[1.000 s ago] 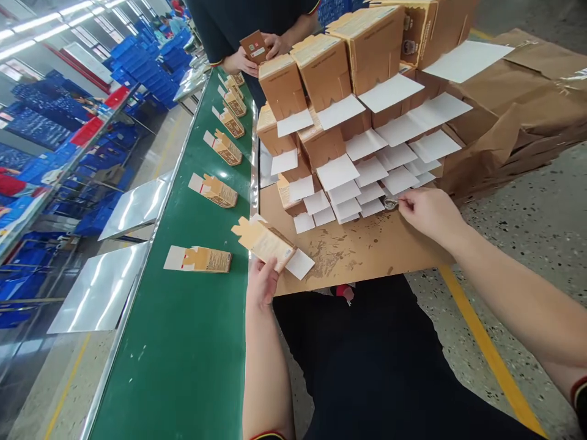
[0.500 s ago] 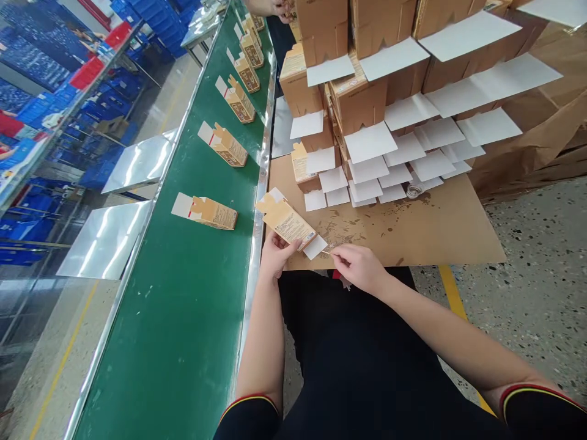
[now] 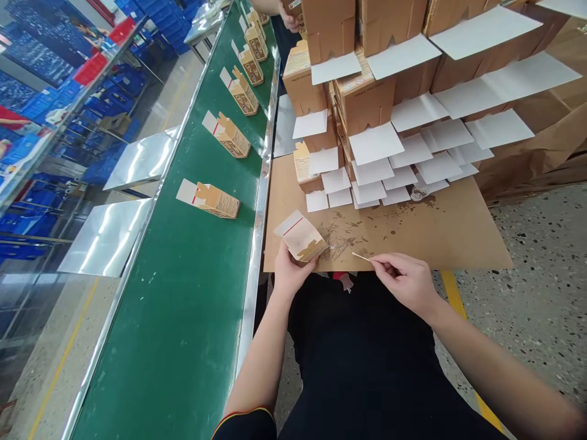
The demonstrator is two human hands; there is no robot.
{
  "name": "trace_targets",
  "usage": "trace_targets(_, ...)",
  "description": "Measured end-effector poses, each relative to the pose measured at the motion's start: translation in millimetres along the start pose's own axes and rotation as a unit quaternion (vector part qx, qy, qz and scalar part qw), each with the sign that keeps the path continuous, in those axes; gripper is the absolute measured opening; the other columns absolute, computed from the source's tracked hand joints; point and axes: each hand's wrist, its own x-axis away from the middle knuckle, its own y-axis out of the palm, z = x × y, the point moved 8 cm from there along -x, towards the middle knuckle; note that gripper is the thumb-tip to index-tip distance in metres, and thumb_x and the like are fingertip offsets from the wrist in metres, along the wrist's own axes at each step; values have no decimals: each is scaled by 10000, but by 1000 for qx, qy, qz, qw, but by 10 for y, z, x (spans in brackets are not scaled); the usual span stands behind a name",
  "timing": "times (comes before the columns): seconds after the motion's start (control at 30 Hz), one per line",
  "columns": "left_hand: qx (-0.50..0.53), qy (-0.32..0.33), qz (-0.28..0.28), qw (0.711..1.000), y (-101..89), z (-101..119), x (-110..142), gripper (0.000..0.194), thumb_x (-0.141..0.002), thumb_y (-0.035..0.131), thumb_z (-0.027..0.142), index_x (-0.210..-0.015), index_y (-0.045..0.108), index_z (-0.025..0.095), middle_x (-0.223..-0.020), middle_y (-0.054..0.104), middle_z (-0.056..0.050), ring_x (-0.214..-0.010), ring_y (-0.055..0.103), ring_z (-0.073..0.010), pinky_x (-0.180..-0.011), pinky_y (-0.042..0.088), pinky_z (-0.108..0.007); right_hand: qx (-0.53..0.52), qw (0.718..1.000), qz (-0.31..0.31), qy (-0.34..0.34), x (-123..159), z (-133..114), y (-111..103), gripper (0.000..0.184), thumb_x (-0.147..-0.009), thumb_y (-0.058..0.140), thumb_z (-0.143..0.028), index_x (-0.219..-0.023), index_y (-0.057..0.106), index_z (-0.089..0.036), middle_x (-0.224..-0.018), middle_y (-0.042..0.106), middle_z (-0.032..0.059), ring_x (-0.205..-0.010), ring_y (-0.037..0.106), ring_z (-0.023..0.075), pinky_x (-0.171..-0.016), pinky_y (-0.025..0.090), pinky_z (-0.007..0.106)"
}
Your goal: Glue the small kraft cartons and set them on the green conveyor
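A small printed carton (image 3: 302, 237) is in my left hand (image 3: 292, 269), its open end with a white flap and red strip facing up and toward me. The fingers are wrapped around the carton's lower side, just over the near edge of the brown cardboard sheet (image 3: 440, 235). To the right, my right hand (image 3: 403, 280) pinches a thin cotton swab (image 3: 361, 256). The swab's tip points left and is apart from the carton.
Left of me runs a green conveyor belt (image 3: 183, 318) carrying a row of open cartons (image 3: 215, 200). Stacked brown cartons (image 3: 367, 101) with white flaps (image 3: 376, 143) stand ahead on the right. Another person's hand (image 3: 290, 19) is at the far end. A clear roll (image 3: 417, 194) lies by the stack.
My left hand has turned the carton so its open end faces up. My right hand with the swab has moved right, away from the carton. Belt cartons shifted slightly away.
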Motion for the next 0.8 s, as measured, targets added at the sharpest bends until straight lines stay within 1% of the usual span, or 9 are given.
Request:
trace_targets(0.13,12,-11,4,1000,22,-58,28,717,-693,1056,280,-1338,746,251,-1290,816,-133,-1261,787,-405,-1113,635,-542,19,999,-4,27,43,-17,-78,193,-1045,698,-206,-913,824,-267,-732,762,-2,-577,672,150,-563,573,263)
trace_targets(0.27,33,-20,4,999,91,-71,-4,633,-682,1062,280,-1247,777,262,-1243,828,-120,-1232,789,-410,-1132,623,-563,8,999,-25,34,11,-64,77,225,-1047,671,-267,-880,822,-264,-735,775,18,-583,675,165,-571,600,283)
trace_targets(0.33,39,-20,17,999,32,-78,-25,637,-660,1074,275,-1226,784,252,-1223,833,-126,-1223,799,-409,-1137,625,-571,-1,999,-19,27,-34,-74,119,236,-1044,664,-273,-868,820,-262,-730,774,19,-582,676,165,-573,603,284)
trace_targets(0.37,43,-24,34,998,-61,-99,-35,639,-643,1084,277,-1208,787,239,-1202,836,-133,-1210,807,-410,-1138,627,-578,-6,1000,-11,24,-59,-70,111,233,-1043,669,-276,-869,822,-262,-728,773,17,-580,677,164,-570,601,282)
trace_targets(0.43,48,-35,95,994,-412,-181,-48,647,-615,1103,293,-1173,786,212,-1163,838,-147,-1190,821,-411,-1146,628,-600,-13,1000,4,19,-98,-46,45,213,-1040,689,-281,-884,834,-265,-728,771,12,-583,685,165,-562,599,281)
trace_targets(0.57,35,-23,302,952,-1561,-379,25,791,-575,1126,346,-1244,727,210,-1240,821,-158,-1280,799,-406,-1206,598,-640,-12,999,28,31,-114,65,-171,174,-1030,721,-273,-914,850,-279,-757,789,4,-607,716,173,-566,611,284)
trace_targets(0.63,11,-35,367,930,-2024,-499,81,877,-530,1135,368,-1265,679,221,-1284,799,-158,-1335,774,-410,-1248,558,-662,-7,998,42,38,-104,128,-257,159,-1022,731,-266,-921,853,-283,-774,799,3,-626,731,175,-591,630,288)
trace_targets(0.7,-10,-74,369,926,-2264,-640,107,902,-500,1135,391,-1234,636,230,-1279,781,-156,-1365,758,-419,-1277,522,-674,-3,998,52,41,-95,190,-319,145,-1015,740,-270,-928,856,-282,-785,805,6,-632,737,177,-608,646,293)
trace_targets(0.8,-38,-105,352,929,-2333,-735,213,939,-512,1125,416,-1250,566,254,-1364,722,-170,-1488,675,-438,-1330,453,-676,9,996,77,44,-76,288,-450,137,-1012,752,-296,-929,859,-279,-782,802,11,-617,735,180,-598,654,302)
